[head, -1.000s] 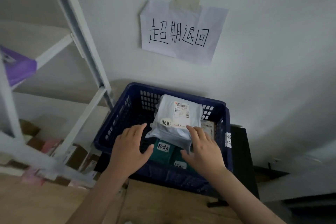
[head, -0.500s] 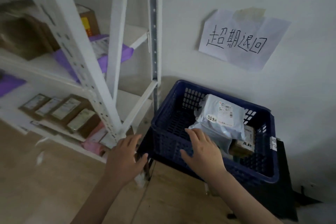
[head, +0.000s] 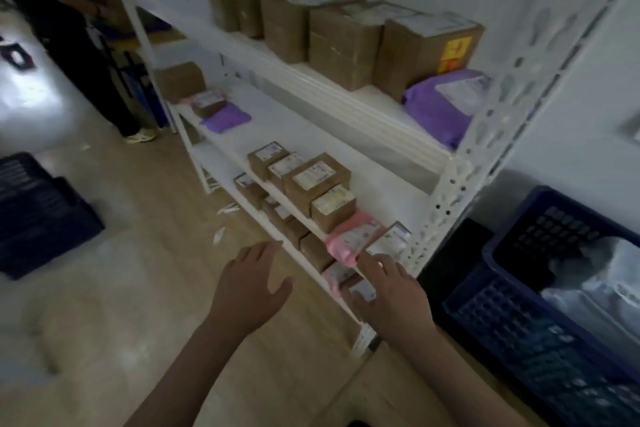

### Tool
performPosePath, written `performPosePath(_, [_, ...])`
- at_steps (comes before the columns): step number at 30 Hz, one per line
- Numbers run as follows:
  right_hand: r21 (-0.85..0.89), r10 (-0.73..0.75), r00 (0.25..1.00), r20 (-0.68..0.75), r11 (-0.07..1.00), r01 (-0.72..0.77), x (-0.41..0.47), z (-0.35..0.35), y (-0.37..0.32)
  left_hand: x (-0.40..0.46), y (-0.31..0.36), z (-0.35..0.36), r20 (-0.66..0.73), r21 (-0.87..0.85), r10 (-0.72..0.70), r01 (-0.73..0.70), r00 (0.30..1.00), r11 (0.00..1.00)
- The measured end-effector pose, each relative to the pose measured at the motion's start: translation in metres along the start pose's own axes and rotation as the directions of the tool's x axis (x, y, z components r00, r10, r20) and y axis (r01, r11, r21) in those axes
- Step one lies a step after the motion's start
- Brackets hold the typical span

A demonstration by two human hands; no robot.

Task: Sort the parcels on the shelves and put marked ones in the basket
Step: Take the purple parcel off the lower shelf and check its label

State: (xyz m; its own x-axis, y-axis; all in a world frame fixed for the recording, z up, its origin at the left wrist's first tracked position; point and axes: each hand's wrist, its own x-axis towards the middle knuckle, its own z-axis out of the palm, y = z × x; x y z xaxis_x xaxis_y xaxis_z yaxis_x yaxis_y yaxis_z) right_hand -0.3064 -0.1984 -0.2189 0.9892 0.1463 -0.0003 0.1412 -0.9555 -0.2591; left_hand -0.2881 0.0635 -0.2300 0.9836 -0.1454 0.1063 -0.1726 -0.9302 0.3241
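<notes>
Parcels, brown boxes (head: 317,184) and a pink mailer (head: 353,239), sit on the white shelving (head: 446,184). Both hands are empty with fingers spread: left hand (head: 251,284) over the floor, right hand (head: 391,291) at the pink mailer. At right, the blue basket (head: 512,315) holds a grey bag (head: 602,284).

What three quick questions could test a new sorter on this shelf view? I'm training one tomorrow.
1. True or false: both hands are empty.
2. Which colour is the soft parcel nearest the right hand: A pink, B green, C yellow?
3. On which side of the shelving does the blue basket stand?

Key: 1 true: the left hand and right hand hold nothing. 2 A, the pink parcel. 3 Right.
</notes>
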Motion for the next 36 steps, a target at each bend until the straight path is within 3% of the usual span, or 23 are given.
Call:
performPosePath(10, [0.024,-0.108,0.989,0.101,0.994,0.106,0.135,0.045,-0.087,0.047,-0.119,-0.011,-0.022,0.013,-0.146,0.146,0.989,0.989])
performPosePath(25, [0.140,-0.162,0.977,0.136,0.980,0.143,0.454,0.081,-0.188,0.310,-0.310,-0.047,-0.037,0.042,-0.194,0.195,0.980,0.980])
performPosePath(29, [0.151,-0.170,0.973,0.154,0.978,0.147,0.511,0.099,-0.227,0.350,-0.355,-0.057,-0.063,-0.060,-0.256,0.252,0.965,0.966])
performPosePath(36, [0.152,-0.123,0.980,0.153,0.983,0.100,0.619,0.136,-0.305,0.412,-0.483,-0.061,0.011,-0.098,-0.224,0.224,0.975,0.970])
